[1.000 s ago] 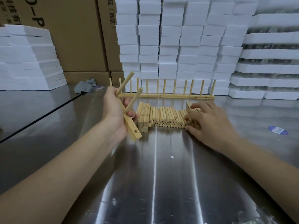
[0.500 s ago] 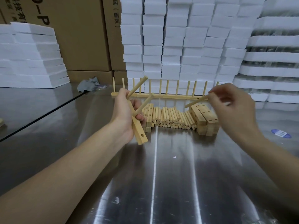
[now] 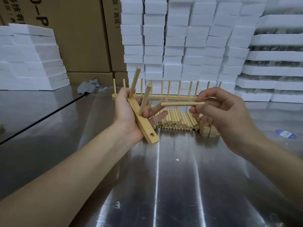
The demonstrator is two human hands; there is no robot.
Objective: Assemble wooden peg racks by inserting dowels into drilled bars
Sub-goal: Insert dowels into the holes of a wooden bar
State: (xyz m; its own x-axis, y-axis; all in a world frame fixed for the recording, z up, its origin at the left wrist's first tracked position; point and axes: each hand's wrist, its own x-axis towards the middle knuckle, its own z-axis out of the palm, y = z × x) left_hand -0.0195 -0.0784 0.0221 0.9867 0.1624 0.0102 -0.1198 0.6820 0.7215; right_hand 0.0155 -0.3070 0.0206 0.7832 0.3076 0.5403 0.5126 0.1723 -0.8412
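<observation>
Drilled bar (image 3: 146,128): judged stiff, light; gripped mid-length in left hand (image 3: 127,115) | dowel (image 3: 178,104) right of bar: smooth, slip-prone; end pinched by right hand (image 3: 221,115)

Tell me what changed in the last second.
The right hand pinched one round light-wood dowel from the loose dowel pile, lifted it and carried it left toward the drilled wooden bar. Unchanged: the left hand grips that bar, two dowels standing in it; the finished peg rack behind.
</observation>
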